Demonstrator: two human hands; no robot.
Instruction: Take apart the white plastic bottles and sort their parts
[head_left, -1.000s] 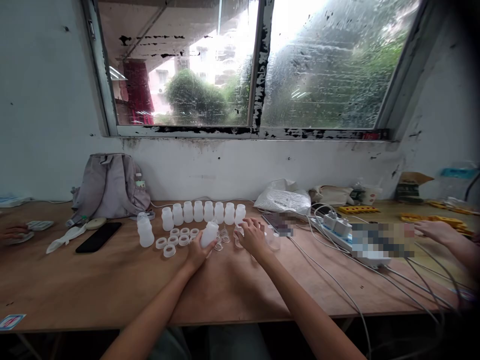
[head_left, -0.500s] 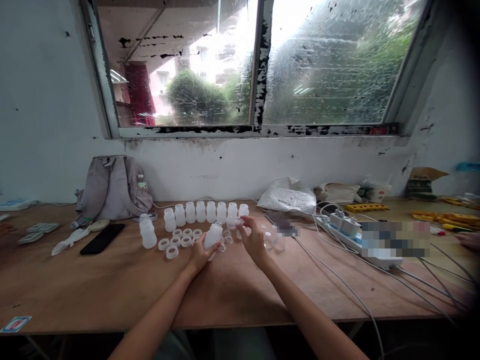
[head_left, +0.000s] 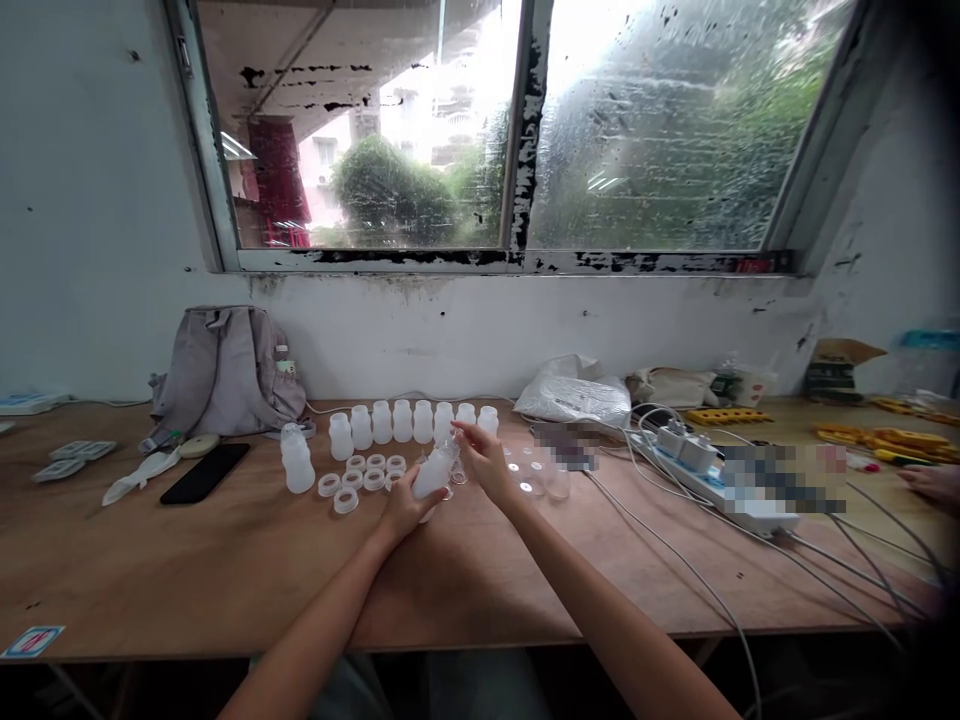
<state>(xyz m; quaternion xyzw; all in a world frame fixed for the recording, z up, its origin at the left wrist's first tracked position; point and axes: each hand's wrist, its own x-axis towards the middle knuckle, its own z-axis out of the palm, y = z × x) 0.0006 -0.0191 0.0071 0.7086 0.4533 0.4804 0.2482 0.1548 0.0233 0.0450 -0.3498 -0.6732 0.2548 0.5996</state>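
My left hand [head_left: 405, 508] is wrapped round a small white plastic bottle [head_left: 433, 472], tilted with its mouth up and to the right. My right hand [head_left: 484, 458] pinches a small clear piece at the bottle's mouth; I cannot make out what it is. Behind them stands a row of several white bottles [head_left: 401, 421]. White rings [head_left: 364, 476] lie in a cluster to the left of the held bottle. One more bottle [head_left: 298, 463] stands alone further left. Small clear caps [head_left: 529, 470] lie to the right of my right hand.
A grey backpack [head_left: 225, 370] leans on the wall at the left, with a black phone [head_left: 204, 472] in front. A white plastic bag [head_left: 576, 398], a power strip [head_left: 705, 470] and cables [head_left: 675, 570] lie at the right. Another person's hand [head_left: 930, 482] rests at the far right.
My right hand lifted from the table's clear caps and moved left to the mouth of the bottle. My left hand raised and tilted the bottle slightly. The person's hand at right drew back.
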